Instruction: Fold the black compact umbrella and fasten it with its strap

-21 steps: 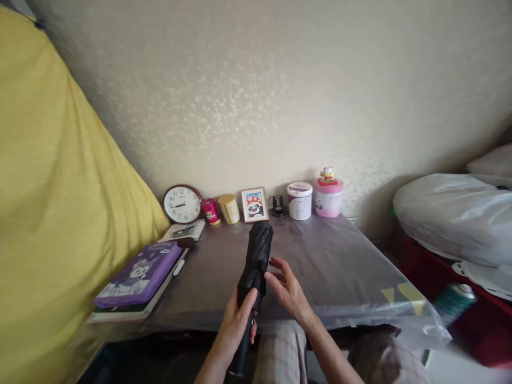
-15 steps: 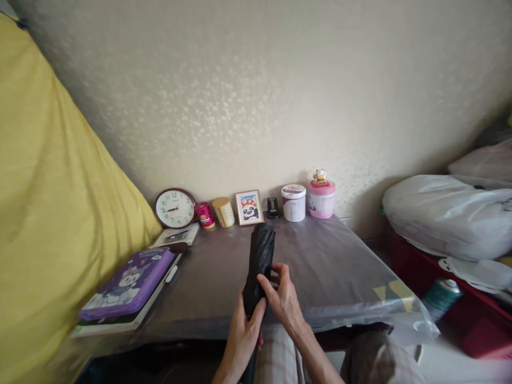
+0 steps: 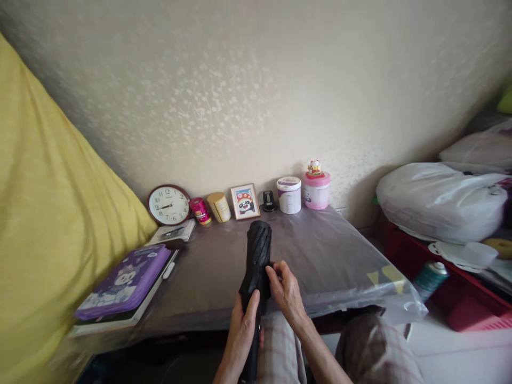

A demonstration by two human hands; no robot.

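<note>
A folded black umbrella [image 3: 258,248] is held upright and slightly tilted over the near table edge, its handle pointing down toward the lap. My left hand [image 3: 243,322] is wrapped round its lower part, thumb lying along the front. On the right side of the canopy, my right hand [image 3: 285,290] pinches at the fabric edge with thumb and index finger. The other right fingers are curled, and what lies between the fingertips is mostly hidden.
Along the wall stand a clock [image 3: 168,205], a pink can [image 3: 200,211], a yellow-lidded canister [image 3: 219,207], a framed panda picture [image 3: 245,201] and two tubs. A purple case [image 3: 124,280] lies on books at left. A red bin [image 3: 460,301] and spray can [image 3: 430,280] are at right.
My right thumb has shifted from the front of the umbrella to its right edge, where the fingers now pinch. The left hand keeps its hold. The view has shifted slightly.
</note>
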